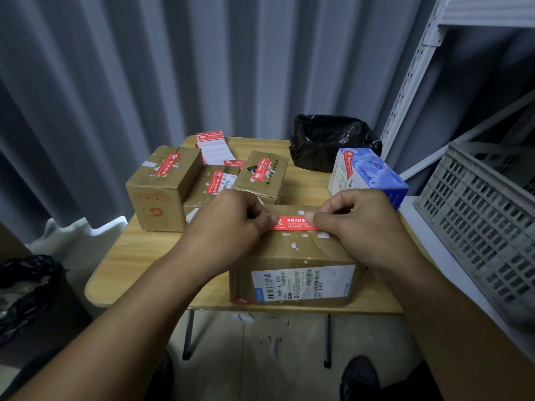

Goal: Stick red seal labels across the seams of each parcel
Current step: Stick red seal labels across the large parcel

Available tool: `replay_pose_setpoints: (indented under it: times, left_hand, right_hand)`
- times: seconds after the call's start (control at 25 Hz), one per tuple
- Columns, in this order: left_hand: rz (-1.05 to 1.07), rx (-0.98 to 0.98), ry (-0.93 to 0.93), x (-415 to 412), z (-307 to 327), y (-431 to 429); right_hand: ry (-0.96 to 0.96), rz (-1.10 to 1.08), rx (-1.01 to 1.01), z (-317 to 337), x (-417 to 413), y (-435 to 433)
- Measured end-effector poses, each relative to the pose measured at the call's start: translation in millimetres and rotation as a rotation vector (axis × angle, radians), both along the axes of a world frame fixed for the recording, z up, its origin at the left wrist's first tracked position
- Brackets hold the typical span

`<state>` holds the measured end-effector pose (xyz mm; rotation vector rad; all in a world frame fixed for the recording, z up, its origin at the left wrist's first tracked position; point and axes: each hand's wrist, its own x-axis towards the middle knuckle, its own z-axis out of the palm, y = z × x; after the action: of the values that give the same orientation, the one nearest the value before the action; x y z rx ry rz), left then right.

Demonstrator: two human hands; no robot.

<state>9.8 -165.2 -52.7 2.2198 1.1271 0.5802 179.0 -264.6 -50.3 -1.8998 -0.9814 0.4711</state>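
Fingertips (270, 219) pinched on red label (292, 223)

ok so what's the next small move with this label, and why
Probably press and smooth it flat. The red label already lies across the top of the near box, with the left hand and right hand pinching its two ends.

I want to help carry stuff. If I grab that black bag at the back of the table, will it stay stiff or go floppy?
Probably floppy: the black bag looks thin and crinkled, its rim sagging. Its mouth is open, so it may collapse or spill.
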Motion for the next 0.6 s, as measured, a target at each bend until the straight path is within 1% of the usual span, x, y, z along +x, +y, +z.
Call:
replay_pose_setpoints:
  times: [0.2, 0.36, 0.6]
  left_hand:
    - [-0.002, -0.017, -0.043, -2.1, 0.1, -1.2]
    - [0.011, -0.028, -0.03, -0.6, 1.1, 0.2]
    - [0.06, 0.026, 0.002, 1.3, -0.9, -0.7]
  right_hand:
    - [0.003, 0.01, 0.026, -4.1, 1.2, -0.3]
    - [0.005, 0.016, 0.037, -4.6, 0.2, 0.2]
    - [-0.022, -0.002, 0.066, -10.6, 0.8, 1.2]
